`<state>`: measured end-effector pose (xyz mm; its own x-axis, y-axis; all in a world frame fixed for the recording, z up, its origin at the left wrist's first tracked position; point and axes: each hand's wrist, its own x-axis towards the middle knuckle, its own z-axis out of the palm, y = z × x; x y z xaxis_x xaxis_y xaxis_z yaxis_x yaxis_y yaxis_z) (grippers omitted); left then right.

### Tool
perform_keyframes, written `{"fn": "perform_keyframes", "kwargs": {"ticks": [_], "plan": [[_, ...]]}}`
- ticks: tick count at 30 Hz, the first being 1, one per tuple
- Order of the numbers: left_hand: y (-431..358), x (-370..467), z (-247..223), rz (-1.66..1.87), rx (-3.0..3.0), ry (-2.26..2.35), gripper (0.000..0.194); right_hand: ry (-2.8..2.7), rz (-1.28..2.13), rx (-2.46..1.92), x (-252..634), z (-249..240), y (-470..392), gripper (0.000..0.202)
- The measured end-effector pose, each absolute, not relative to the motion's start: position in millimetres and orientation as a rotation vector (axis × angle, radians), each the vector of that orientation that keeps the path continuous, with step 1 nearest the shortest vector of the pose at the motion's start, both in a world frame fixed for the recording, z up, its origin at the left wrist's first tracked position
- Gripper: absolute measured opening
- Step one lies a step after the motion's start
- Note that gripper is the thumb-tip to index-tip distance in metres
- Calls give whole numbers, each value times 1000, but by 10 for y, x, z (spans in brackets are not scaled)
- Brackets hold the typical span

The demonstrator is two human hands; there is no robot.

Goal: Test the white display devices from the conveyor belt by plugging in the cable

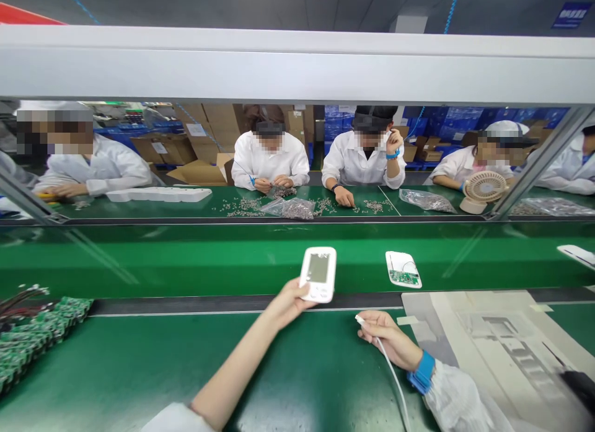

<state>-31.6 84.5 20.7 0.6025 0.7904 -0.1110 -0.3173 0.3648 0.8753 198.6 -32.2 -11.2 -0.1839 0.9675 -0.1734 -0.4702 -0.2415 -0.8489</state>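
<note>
Over the near edge of the green conveyor belt (176, 258), my left hand (290, 305) holds a white device (318, 276) with a grey rectangular screen and buttons below it. The screen side faces up toward me. My right hand (388, 336), with a blue band at the wrist, is closed around the plug end of a white cable (395, 379) above the green table (195, 351). The cable runs down toward the bottom edge. Device and plug are apart.
An open white housing with a green circuit board (403, 271) lies on the belt. Stacked green boards (41, 339) stand at left, a paper sheet (446, 333) at right. Across the belt, several people in white work among small parts, bags and a fan (483, 189).
</note>
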Motion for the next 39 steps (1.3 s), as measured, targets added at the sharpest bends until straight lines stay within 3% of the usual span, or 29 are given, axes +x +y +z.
{"fn": "perform_keyframes", "kwargs": {"ticks": [8,39], "plan": [[556,-85,-49,525,901,459,38,-825,1611,-959,1965,-82,-321,13],[513,-67,49,503,1004,503,43,-1156,1478,-1092,1936,-46,-336,24]]}}
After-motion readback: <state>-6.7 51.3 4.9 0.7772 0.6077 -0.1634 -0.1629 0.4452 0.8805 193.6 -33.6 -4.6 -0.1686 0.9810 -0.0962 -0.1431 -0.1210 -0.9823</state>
